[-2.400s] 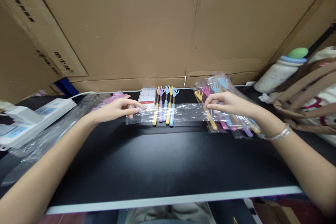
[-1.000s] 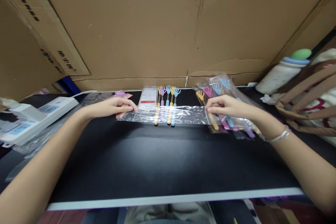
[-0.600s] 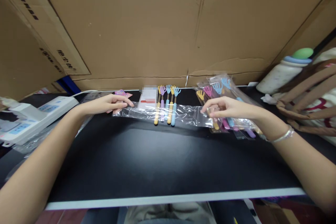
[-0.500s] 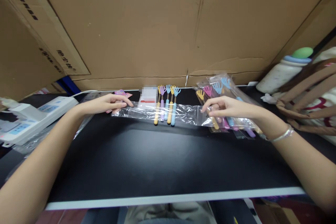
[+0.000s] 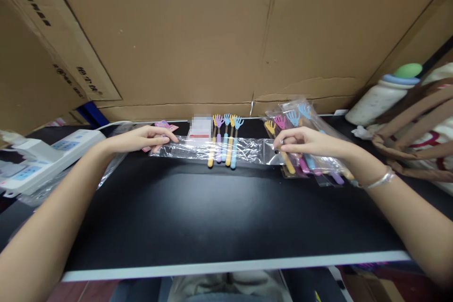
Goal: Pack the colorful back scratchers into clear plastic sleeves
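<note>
A long, narrow clear plastic bag (image 5: 251,151) is stretched sideways between my hands above the black table. My left hand (image 5: 146,138) pinches its left end, index finger extended along it. At the other end, my right hand (image 5: 304,141) grips the bag between thumb and fingers. Behind the see-through film lie several back scratchers (image 5: 219,140) in a row, with claw-shaped heads and yellow, purple and blue handles. More back scratchers (image 5: 293,117), some in clear bags, lie under and behind my right hand. A white card (image 5: 199,133), partly blurred, is left of the row.
A white power strip (image 5: 53,158) and crumpled clear plastic (image 5: 113,170) lie at the left. Pink and purple cards (image 5: 165,125) are behind my left hand. A white bottle (image 5: 380,99) and a brown-handled bag (image 5: 406,141) stand right. Cardboard (image 5: 198,37) walls the back.
My right hand has shifted slightly, and the right end of the plastic bag has risen a little. My left hand stays nearly in place, still holding its end.
</note>
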Demonstrator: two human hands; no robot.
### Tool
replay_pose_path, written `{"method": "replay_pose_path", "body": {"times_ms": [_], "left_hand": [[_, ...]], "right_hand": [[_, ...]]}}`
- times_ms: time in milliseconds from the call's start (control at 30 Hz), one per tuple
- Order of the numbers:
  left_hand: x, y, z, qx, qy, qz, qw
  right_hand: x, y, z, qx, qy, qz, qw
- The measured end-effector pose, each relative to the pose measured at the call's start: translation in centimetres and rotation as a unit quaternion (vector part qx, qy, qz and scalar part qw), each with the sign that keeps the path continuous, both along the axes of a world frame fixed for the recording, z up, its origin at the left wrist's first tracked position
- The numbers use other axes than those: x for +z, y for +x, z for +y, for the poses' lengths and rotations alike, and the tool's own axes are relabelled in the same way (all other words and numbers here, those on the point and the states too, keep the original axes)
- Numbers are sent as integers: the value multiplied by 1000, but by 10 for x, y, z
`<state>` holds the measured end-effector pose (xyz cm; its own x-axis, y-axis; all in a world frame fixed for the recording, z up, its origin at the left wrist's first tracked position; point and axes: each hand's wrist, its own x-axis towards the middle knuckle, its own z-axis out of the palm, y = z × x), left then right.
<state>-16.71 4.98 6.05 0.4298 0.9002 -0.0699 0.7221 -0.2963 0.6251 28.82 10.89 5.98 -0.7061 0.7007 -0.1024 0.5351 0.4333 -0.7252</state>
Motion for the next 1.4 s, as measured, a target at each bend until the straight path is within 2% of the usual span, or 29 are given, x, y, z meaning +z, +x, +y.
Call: {"method": "replay_pose_path", "body": {"times_ms": [100,200,367,467,567,700,800,900,1033,1100,1167,1267,1333,1400], "left_hand": [[-3,-3,2,7,-60,-27,998],[-5,-3,3,26,-73,-59,995],[-5,5,1,65,-74,-115,988],[-6,12,-1,90,-59,-152,983],[-9,22,0,104,-43,-197,974],[-14,40,-1,104,-39,-262,959],[-18,61,-6,98,-47,-303,947],[-24,85,-13,86,-75,-330,937],[-34,107,-22,77,-121,-328,934],[-39,112,-24,73,-123,-325,935],[-42,116,-27,59,-124,-325,936],[-47,123,-32,21,-138,-327,935],[-50,129,-37,-10,-147,-336,930],[-53,135,-42,-41,-151,-351,923]], "right_hand": [[1,0,1,2,-1,28,1000],[5,-1,0,-9,1,67,998],[9,-2,0,-88,16,188,978],[8,-2,3,-160,7,283,946],[9,-2,6,-234,-16,365,901],[12,-1,9,-314,13,445,838],[11,-2,9,-331,29,462,822],[3,-10,5,-328,20,454,828],[-13,-28,-5,-300,-10,422,855],[-21,-38,-13,-278,-2,412,868],[-28,-47,-22,-248,33,408,878],[-34,-59,-38,-190,76,355,912],[-37,-64,-47,-140,127,293,937],[-40,-68,-54,-98,197,222,950]]}}
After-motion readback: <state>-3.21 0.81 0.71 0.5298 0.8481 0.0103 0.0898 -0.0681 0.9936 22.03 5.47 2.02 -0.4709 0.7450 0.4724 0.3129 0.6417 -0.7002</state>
